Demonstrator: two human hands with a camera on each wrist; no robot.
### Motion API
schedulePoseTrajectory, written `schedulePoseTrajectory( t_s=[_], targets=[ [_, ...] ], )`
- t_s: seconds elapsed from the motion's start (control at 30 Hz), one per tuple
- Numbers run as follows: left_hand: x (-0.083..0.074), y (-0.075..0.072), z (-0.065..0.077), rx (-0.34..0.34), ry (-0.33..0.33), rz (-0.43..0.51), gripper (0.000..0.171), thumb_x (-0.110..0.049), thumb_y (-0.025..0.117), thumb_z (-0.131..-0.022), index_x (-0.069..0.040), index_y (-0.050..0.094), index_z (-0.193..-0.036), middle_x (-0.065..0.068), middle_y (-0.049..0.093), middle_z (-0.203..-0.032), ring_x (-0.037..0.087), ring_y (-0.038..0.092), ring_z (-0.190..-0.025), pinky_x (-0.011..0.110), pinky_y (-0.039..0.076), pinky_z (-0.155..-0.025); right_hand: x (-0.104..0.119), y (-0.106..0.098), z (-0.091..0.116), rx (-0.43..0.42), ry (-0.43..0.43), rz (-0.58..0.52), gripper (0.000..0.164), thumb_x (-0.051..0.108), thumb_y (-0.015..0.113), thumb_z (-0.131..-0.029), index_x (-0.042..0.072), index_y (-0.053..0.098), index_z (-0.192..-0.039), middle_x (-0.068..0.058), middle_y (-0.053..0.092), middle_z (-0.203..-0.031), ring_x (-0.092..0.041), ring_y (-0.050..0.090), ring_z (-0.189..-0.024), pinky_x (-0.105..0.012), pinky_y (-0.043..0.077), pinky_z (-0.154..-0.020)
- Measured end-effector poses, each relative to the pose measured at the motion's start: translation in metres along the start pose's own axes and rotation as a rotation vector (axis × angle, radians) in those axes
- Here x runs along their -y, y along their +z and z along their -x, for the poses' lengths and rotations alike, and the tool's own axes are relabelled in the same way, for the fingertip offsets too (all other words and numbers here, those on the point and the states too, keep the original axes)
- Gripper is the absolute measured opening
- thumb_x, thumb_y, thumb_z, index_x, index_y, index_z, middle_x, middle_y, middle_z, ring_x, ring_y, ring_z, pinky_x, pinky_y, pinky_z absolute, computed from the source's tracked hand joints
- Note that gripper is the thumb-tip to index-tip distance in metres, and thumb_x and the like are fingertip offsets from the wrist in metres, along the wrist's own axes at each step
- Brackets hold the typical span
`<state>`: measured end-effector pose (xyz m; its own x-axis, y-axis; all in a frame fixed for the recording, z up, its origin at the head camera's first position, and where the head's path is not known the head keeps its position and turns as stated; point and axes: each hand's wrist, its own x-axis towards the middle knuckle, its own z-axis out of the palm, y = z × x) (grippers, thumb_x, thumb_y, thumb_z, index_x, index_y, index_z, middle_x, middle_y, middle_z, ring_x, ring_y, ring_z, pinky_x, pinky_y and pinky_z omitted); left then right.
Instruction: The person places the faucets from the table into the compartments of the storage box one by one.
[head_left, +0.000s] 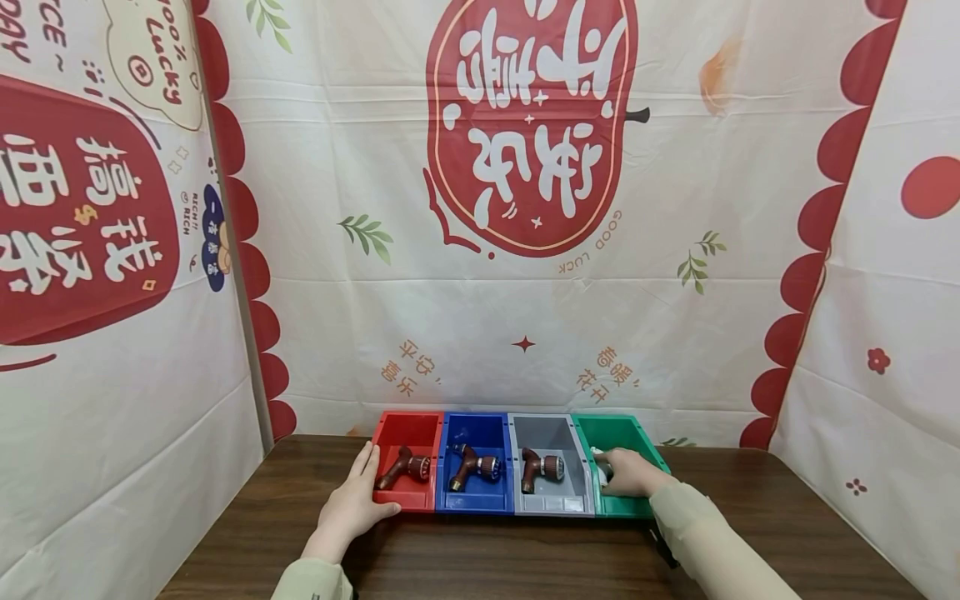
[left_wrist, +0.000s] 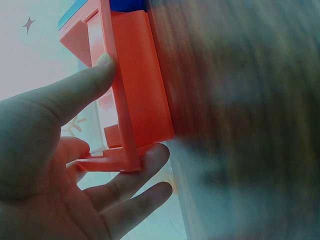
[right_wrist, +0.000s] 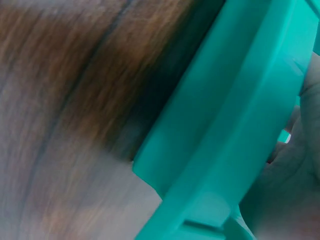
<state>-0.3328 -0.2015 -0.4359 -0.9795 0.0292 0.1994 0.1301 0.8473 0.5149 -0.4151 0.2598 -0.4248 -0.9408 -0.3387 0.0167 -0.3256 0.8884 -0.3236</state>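
My left hand [head_left: 354, 500] rests on the left end of the red bin [head_left: 402, 503], thumb on its front rim and fingers spread along the side. In the left wrist view, the thumb tip touches the red rim [left_wrist: 122, 115], with fingers around the corner. My right hand [head_left: 632, 472] reaches into the green bin [head_left: 622, 507], fingers curled round a white thing [head_left: 597, 455] with a dark grey part, mostly hidden by the hand. A reddish-brown tap [head_left: 405, 467] lies in the red bin, a similar tap [head_left: 474, 467] in the blue bin [head_left: 476, 502], another tap [head_left: 542, 468] in the grey bin [head_left: 558, 505].
The bins stand side by side in a row on a brown wooden table [head_left: 480, 554], near its back edge. Behind and beside the table hang white printed cloths [head_left: 517, 308] with red scalloped borders.
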Motion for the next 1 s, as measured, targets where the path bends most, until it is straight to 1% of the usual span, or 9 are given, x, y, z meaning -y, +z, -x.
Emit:
schedulePoseTrajectory(
  t_s=[0.2, 0.27, 0.33, 0.43, 0.57, 0.63, 0.7, 0.8, 1.0],
  targets=[
    [-0.003, 0.002, -0.001, 0.006, 0.004, 0.003, 0.103, -0.033, 0.085, -0.072, -0.003, 0.028, -0.152, 0.014, 0.019, -0.159, 0.048, 0.054, -0.112, 0.064, 0.046, -0.082, -0.003, -0.003, 0.004, 0.006, -0.009, -0.004, 0.06, 0.008, 0.077, -0.071, -0.007, 0.06, -0.126, -0.023, 0.062, -0.12, -0.023, 0.049, -0.085, -0.04, 0.04, -0.07],
    [-0.003, 0.002, -0.001, 0.007, 0.008, 0.003, 0.103, -0.033, 0.085, -0.072, -0.003, 0.028, -0.152, 0.014, 0.02, -0.158, 0.048, 0.054, -0.112, 0.064, 0.046, -0.082, -0.005, -0.004, 0.005, 0.001, -0.017, -0.005, 0.061, 0.01, 0.078, -0.07, -0.007, 0.06, -0.126, -0.023, 0.062, -0.122, -0.025, 0.055, -0.093, -0.041, 0.044, -0.075],
    [-0.004, 0.003, -0.001, 0.007, 0.011, 0.002, 0.102, -0.033, 0.085, -0.072, -0.003, 0.028, -0.152, 0.014, 0.02, -0.158, 0.048, 0.054, -0.112, 0.064, 0.046, -0.082, -0.005, -0.007, 0.007, -0.004, -0.023, -0.011, 0.062, 0.011, 0.079, -0.07, -0.007, 0.06, -0.126, -0.023, 0.061, -0.123, -0.031, 0.057, -0.104, -0.044, 0.047, -0.081],
    [-0.005, 0.002, 0.0, 0.007, 0.014, 0.002, 0.102, -0.033, 0.085, -0.072, -0.003, 0.028, -0.152, 0.014, 0.02, -0.158, 0.048, 0.054, -0.112, 0.063, 0.047, -0.082, -0.004, -0.012, 0.009, -0.011, -0.023, -0.022, 0.064, 0.012, 0.081, -0.07, -0.008, 0.059, -0.126, -0.023, 0.06, -0.124, -0.041, 0.053, -0.117, -0.052, 0.047, -0.09],
    [-0.006, -0.001, -0.001, 0.008, 0.016, 0.006, 0.102, -0.032, 0.084, -0.072, -0.002, 0.027, -0.152, 0.014, 0.019, -0.159, 0.048, 0.054, -0.112, 0.064, 0.046, -0.082, 0.002, -0.02, 0.012, -0.035, -0.013, -0.033, 0.061, 0.01, 0.078, -0.074, -0.009, 0.057, -0.128, -0.024, 0.059, -0.125, -0.042, 0.052, -0.117, -0.053, 0.047, -0.088],
    [-0.006, -0.002, -0.002, 0.008, 0.019, 0.008, 0.102, -0.032, 0.084, -0.073, -0.002, 0.027, -0.152, 0.015, 0.018, -0.159, 0.049, 0.053, -0.113, 0.064, 0.046, -0.082, 0.005, -0.025, 0.012, -0.056, -0.017, -0.028, 0.057, 0.009, 0.075, -0.078, -0.009, 0.056, -0.128, -0.025, 0.058, -0.126, -0.042, 0.053, -0.117, -0.053, 0.047, -0.088],
    [-0.006, -0.003, -0.003, 0.007, 0.023, 0.008, 0.102, -0.031, 0.084, -0.073, -0.001, 0.027, -0.152, 0.015, 0.018, -0.159, 0.049, 0.054, -0.112, 0.064, 0.046, -0.082, 0.009, -0.029, 0.013, -0.078, -0.015, -0.031, 0.052, 0.009, 0.072, -0.083, -0.009, 0.055, -0.13, -0.025, 0.057, -0.128, -0.042, 0.051, -0.119, -0.054, 0.046, -0.091],
    [-0.005, -0.003, -0.004, 0.006, 0.029, 0.009, 0.102, -0.031, 0.084, -0.073, -0.001, 0.026, -0.152, 0.015, 0.018, -0.159, 0.049, 0.054, -0.111, 0.064, 0.047, -0.082, 0.014, -0.035, 0.016, -0.104, -0.029, -0.034, 0.05, 0.011, 0.069, -0.088, -0.009, 0.054, -0.131, -0.026, 0.055, -0.131, -0.043, 0.05, -0.121, -0.056, 0.044, -0.093],
    [0.001, -0.001, 0.0, 0.016, 0.011, -0.008, 0.102, -0.034, 0.084, -0.073, -0.002, 0.027, -0.152, 0.014, 0.019, -0.159, 0.046, 0.054, -0.113, 0.063, 0.047, -0.08, 0.023, -0.042, 0.028, -0.164, -0.049, -0.041, 0.053, 0.019, 0.07, -0.089, -0.006, 0.054, -0.133, -0.027, 0.052, -0.133, -0.045, 0.048, -0.122, -0.057, 0.043, -0.094]
  ],
)
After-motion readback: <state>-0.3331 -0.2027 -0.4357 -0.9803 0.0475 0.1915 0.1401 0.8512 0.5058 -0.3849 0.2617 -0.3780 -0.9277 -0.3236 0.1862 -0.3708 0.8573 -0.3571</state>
